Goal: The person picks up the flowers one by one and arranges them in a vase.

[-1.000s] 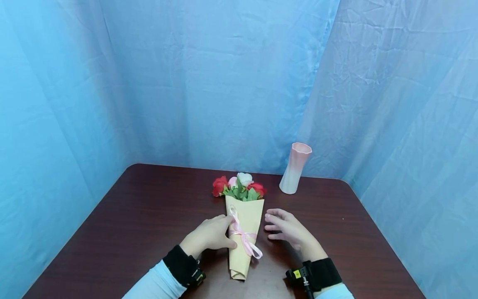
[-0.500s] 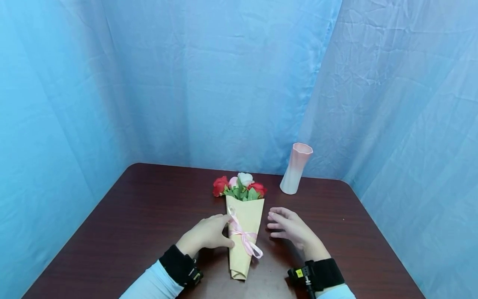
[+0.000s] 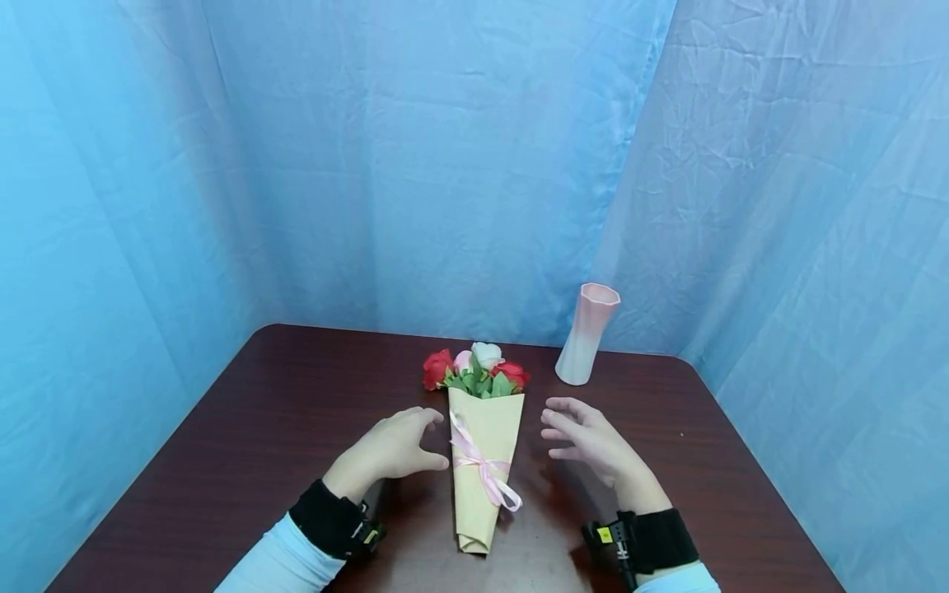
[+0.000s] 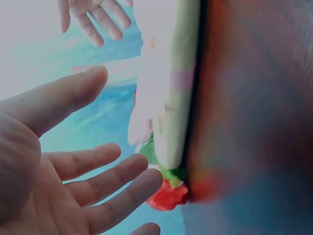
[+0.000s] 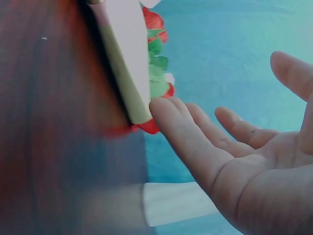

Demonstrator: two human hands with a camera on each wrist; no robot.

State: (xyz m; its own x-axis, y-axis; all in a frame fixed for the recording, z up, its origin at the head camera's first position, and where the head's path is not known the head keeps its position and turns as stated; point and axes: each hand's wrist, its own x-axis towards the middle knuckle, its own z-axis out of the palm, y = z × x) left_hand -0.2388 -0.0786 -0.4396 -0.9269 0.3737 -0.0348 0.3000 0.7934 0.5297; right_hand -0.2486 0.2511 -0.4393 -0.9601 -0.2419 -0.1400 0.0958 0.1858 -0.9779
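Note:
A bouquet lies on the dark table, its red, pink and white flowers toward the back. Cream paper wraps it, tied with a pink ribbon in a bow. My left hand hovers just left of the wrapping with thumb and fingers spread, apart from it. On the other side, my right hand is held off the paper, fingers loosely extended and holding nothing. The left wrist view shows the left palm facing the paper's side. In the right wrist view, the right fingers reach past the bouquet's flower end.
A pink-and-white vase stands upright near the back right of the brown table, beyond my right hand. Light blue curtains hang around the table's back and sides.
My left hand has left the wrapping's edge and moved left. My right hand has drifted right and slightly away from me. The bouquet and vase stay in place.

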